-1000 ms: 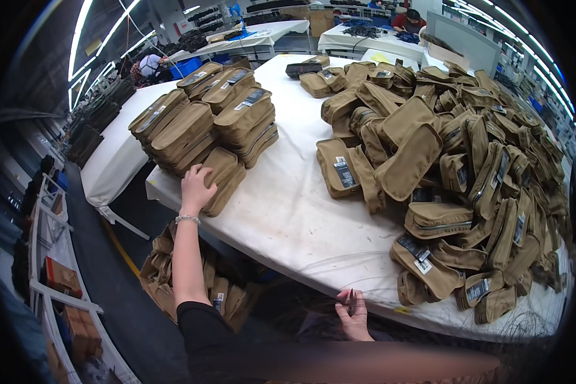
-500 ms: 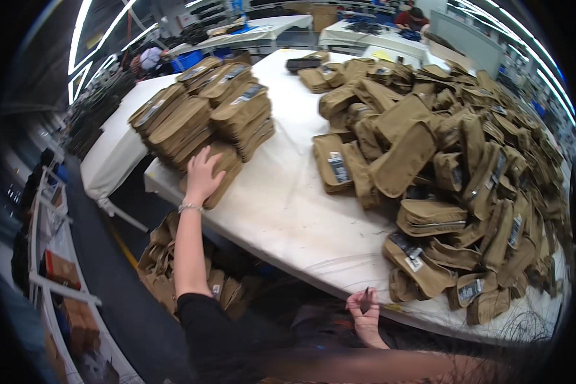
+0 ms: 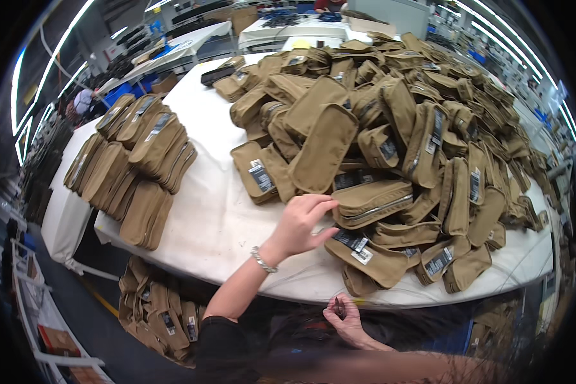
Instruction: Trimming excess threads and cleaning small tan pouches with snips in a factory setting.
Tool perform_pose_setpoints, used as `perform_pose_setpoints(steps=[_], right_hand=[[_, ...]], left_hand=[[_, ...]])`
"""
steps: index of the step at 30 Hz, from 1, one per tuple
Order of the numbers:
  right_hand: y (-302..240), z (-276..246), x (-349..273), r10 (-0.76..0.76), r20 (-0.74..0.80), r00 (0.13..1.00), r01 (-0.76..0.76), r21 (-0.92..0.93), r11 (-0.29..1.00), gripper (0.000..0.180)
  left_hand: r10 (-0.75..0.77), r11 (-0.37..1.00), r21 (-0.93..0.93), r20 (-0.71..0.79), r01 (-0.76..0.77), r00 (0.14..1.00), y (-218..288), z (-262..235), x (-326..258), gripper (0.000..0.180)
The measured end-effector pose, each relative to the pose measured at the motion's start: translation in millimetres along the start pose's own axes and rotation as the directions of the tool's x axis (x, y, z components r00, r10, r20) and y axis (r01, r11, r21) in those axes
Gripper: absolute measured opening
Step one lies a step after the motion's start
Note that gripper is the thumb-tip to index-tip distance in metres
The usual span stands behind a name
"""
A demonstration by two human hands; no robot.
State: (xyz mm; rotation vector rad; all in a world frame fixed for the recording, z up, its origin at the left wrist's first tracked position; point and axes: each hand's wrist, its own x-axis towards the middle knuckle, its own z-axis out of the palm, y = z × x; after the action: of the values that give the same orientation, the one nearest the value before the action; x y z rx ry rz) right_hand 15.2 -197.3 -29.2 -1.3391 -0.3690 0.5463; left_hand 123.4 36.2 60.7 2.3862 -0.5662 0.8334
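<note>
A big heap of tan fabric pouches [image 3: 390,134] with black labels covers the right half of a white-covered table [image 3: 211,217]. My left hand [image 3: 301,224], with a bracelet at the wrist, hovers with fingers spread over the near edge of the heap, closest to a flat pouch [image 3: 371,201] and touching nothing that I can see. My right hand [image 3: 342,320] is low by the table's front edge, pinching a small dark tool [image 3: 338,308]. A neat stack of the same pouches [image 3: 134,166] stands on the table's left end.
More pouches [image 3: 160,307] lie piled on the floor below the table's left corner. A white rack [image 3: 38,313] stands at the far left. Other tables [image 3: 288,22] and a person [image 3: 83,102] are at the back.
My left hand left the stack on the left and swung right across the table to the heap. My right hand stayed low at the table's edge with the tool.
</note>
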Motion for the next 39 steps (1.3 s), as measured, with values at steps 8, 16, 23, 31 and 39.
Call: perform_pose_setpoints(steps=[8,16,23,31,39], right_hand=[[4.5,-6.4,-12.2,0.017,-0.051,0.999,-0.016,0.011,1.000,0.015],[-17.8,-17.1,-8.8,-0.193,-0.292,0.937,0.199,-0.010,0.980,0.024],[-53.0,-20.8,16.7,-0.231,-0.204,0.951,0.263,0.151,0.953,0.032],[-55.1,-11.3,45.8,-0.208,-0.174,0.962,0.213,0.010,0.977,0.042],[-56.4,-1.6,60.7,-0.110,-0.149,0.983,0.080,-0.196,0.977,0.041]], left_hand=[[0.040,0.986,0.149,0.203,-0.071,0.978,10.2,64.3,36.1,0.065],[-0.212,0.960,-0.239,-0.270,0.148,0.939,33.9,-6.3,-9.0,0.041],[-0.709,0.312,-0.818,0.137,0.482,0.691,49.0,-58.5,-100.5,0.033],[-0.715,-0.125,-0.878,0.402,0.462,0.572,56.4,-45.6,-152.2,0.043],[-0.693,-0.213,-0.850,0.479,0.482,0.539,52.0,-38.4,-167.3,0.045]])
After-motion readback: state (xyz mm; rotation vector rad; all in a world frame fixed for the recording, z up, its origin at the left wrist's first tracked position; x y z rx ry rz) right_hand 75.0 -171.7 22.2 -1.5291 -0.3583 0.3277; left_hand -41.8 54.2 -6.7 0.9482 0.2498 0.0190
